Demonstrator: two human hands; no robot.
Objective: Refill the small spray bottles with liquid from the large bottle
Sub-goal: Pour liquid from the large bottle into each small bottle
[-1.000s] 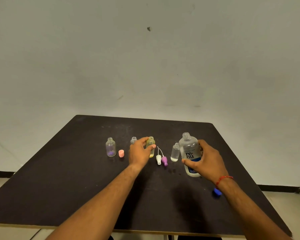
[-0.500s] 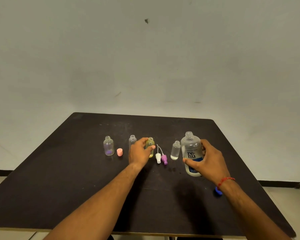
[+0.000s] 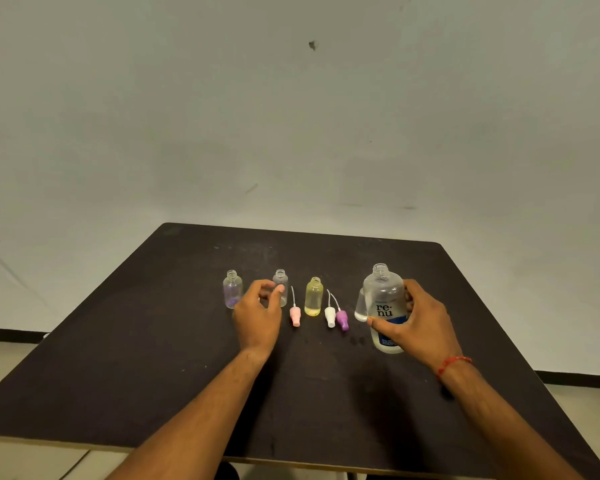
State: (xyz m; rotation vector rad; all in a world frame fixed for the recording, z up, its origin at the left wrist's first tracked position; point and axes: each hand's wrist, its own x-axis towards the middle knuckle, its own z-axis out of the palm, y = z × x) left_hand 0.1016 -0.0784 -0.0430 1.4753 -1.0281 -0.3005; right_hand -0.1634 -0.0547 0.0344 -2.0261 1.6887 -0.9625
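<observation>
Head view is showing the right hand [image 3: 420, 327] wrapping thumb and fingers round the large clear plastic bottle [image 3: 383, 292], which is standing uncapped on the dark table [image 3: 153, 375] at the row's right end, its label [image 3: 384, 310] reading "re-nu" above a blue band. Being smooth and squeezable, it is probably going to feel weighty and slippery, so holding it firmly at mid-body is looking sound. The left hand [image 3: 257, 317] is curling finger and thumb at a small clear open-necked spray bottle [image 3: 280, 277], light and easily toppled; whether it is pinching it I cannot tell.
</observation>
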